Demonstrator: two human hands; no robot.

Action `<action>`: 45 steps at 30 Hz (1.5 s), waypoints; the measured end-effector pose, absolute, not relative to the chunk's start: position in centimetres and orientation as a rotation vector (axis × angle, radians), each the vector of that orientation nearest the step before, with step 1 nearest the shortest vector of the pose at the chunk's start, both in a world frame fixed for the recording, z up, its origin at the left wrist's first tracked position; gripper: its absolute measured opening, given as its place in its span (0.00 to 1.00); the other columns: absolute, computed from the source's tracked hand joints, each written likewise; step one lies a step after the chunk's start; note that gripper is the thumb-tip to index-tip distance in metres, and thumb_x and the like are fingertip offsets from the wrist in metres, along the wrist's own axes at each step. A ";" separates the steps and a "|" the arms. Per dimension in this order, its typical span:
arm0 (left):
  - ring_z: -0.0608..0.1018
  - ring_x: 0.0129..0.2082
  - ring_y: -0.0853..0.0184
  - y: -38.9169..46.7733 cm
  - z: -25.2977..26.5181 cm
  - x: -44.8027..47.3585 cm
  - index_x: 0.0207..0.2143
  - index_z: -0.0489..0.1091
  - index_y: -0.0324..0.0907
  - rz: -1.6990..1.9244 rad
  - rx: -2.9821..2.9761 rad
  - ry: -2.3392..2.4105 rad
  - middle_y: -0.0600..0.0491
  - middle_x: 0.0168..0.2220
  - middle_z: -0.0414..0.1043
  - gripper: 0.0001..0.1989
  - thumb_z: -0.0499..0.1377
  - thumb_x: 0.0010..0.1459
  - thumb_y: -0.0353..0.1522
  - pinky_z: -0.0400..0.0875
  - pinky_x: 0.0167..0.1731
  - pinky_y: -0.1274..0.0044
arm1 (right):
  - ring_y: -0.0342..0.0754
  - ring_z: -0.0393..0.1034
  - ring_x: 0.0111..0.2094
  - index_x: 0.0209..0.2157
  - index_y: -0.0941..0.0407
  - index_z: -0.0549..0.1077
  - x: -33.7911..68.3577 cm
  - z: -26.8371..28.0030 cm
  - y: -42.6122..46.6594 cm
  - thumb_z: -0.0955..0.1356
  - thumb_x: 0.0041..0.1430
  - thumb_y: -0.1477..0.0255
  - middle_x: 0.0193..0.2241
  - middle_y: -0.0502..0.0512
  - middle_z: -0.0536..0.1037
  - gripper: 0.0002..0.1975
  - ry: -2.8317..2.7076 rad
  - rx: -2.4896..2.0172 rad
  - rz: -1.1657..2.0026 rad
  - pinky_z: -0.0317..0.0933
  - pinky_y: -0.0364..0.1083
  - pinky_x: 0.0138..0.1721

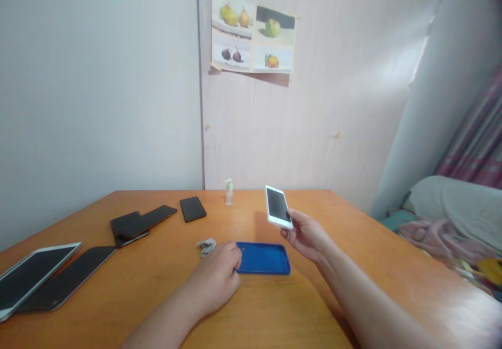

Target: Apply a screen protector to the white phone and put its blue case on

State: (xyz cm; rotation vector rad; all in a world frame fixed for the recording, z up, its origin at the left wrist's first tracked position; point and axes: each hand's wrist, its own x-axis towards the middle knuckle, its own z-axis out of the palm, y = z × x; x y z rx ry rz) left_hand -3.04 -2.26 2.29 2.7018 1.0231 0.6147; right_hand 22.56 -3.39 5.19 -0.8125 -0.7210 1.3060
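A white smartphone with a dark screen is held up above the table by my right hand. The thumb lies on its front edge and the fingers are behind it. In front of me a blue phone case lies flat, its hollow inside facing up. My left hand rests at the left end of this case, fingers curled closed on its edge; the fingertips are partly hidden. Just behind my left hand lies a small pale grey coiled bundle, partly covered by the hand.
On the orange wooden table a white tablet and a dark flat device lie at left. Farther back are overlapping dark devices, a small black tablet and a clear pump bottle. Bedding is at right.
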 end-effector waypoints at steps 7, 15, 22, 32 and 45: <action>0.71 0.37 0.63 -2.0 2.5 -3.0 0.27 0.61 0.43 0.680 2.586 1.026 0.51 0.37 0.65 0.07 0.50 0.54 0.23 0.63 0.38 0.74 | 0.37 0.56 0.18 0.38 0.61 0.73 23.6 5.5 -3.5 0.64 0.59 0.81 0.21 0.48 0.68 0.08 -0.553 -0.633 1.542 0.55 0.35 0.16; 0.70 0.33 0.66 -0.9 1.6 -2.9 0.26 0.62 0.43 0.687 2.500 1.086 0.52 0.33 0.66 0.06 0.53 0.55 0.26 0.62 0.33 0.76 | 0.37 0.51 0.16 0.41 0.61 0.74 23.9 6.1 -4.3 0.65 0.56 0.80 0.18 0.45 0.62 0.10 -0.673 -0.662 1.625 0.50 0.34 0.13; 0.74 0.41 0.62 -0.3 1.3 -3.3 0.37 0.67 0.43 0.751 2.484 1.084 0.50 0.39 0.72 0.09 0.53 0.54 0.24 0.64 0.40 0.74 | 0.39 0.54 0.12 0.29 0.57 0.70 23.9 5.7 -4.4 0.66 0.61 0.67 0.13 0.45 0.64 0.10 -0.878 -0.960 1.540 0.49 0.38 0.11; 0.76 0.35 0.66 0.3 0.7 -3.4 0.38 0.67 0.44 0.803 2.291 1.157 0.55 0.33 0.74 0.14 0.53 0.52 0.20 0.63 0.35 0.77 | 0.44 0.71 0.26 0.28 0.58 0.75 23.5 5.1 -5.0 0.71 0.53 0.66 0.26 0.52 0.78 0.09 -1.149 -1.278 1.472 0.65 0.42 0.29; 0.77 0.32 0.68 0.7 0.1 -3.2 0.43 0.68 0.42 0.855 2.092 1.107 0.54 0.33 0.76 0.19 0.53 0.49 0.19 0.66 0.34 0.78 | 0.38 0.54 0.14 0.26 0.56 0.73 21.8 3.1 -4.3 0.69 0.51 0.64 0.15 0.44 0.67 0.09 -1.367 -1.506 1.386 0.44 0.40 0.15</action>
